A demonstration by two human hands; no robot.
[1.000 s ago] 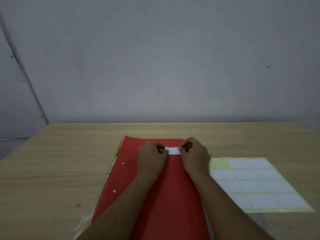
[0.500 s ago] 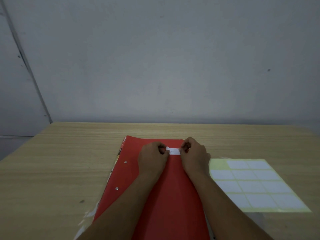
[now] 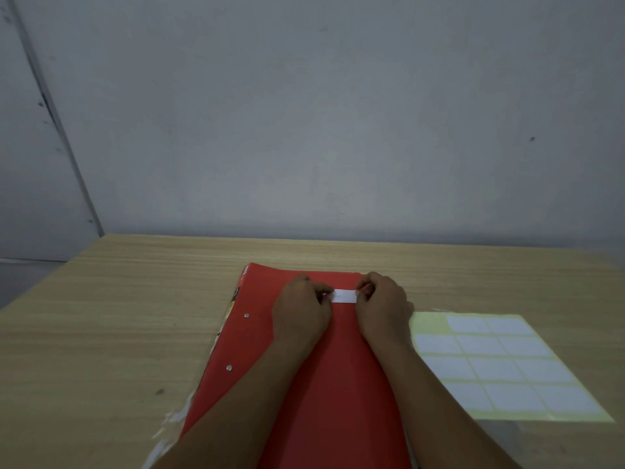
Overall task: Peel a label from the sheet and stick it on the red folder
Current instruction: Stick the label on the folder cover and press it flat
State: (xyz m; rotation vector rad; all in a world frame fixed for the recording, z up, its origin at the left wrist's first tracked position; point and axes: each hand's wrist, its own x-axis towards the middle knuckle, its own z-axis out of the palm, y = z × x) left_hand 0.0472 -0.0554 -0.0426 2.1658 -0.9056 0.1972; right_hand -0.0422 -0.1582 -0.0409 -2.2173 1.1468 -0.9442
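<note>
The red folder (image 3: 338, 377) lies flat on the wooden table (image 3: 118, 333), its long side running away from me. A small white label (image 3: 344, 296) sits near the folder's far edge. My left hand (image 3: 301, 313) pinches the label's left end and my right hand (image 3: 382, 306) pinches its right end, fingers curled. I cannot tell whether the label touches the folder. The label sheet (image 3: 500, 367), yellow backing with several white labels, lies on the table just right of the folder; its top-left cell is bare.
A grey wall (image 3: 304, 130) stands right behind the table's far edge. Paper edges (image 3: 172, 424) stick out from under the folder's left side. Two metal rivets (image 3: 247, 315) sit near the folder's left edge.
Both hands stay at the label's ends, almost unmoved on the folder. Only the view has shifted slightly.
</note>
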